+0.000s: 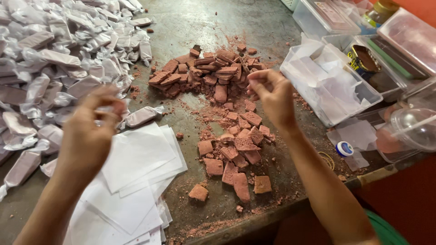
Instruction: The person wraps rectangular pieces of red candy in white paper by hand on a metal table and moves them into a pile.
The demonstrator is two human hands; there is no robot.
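Note:
My left hand (88, 136) is blurred over the edge of a stack of white paper squares (136, 159), fingers curled; whether it holds anything is unclear. A wrapped piece (141, 115) lies just right of it. My right hand (272, 95) hovers with fingertips pinched together and nothing visible in them, beside a heap of reddish-brown blocks (209, 70). More brown blocks (236, 156) and crumbs lie below that hand on the worn metal table (200, 27).
A large pile of wrapped pieces (54, 59) fills the left. At the right stand a clear box of paper sheets (327, 86), more clear boxes, a clear domed lid (415, 129), a small blue-white cap (345, 148) and a rubber band (326, 159). The table edge (272, 213) runs near.

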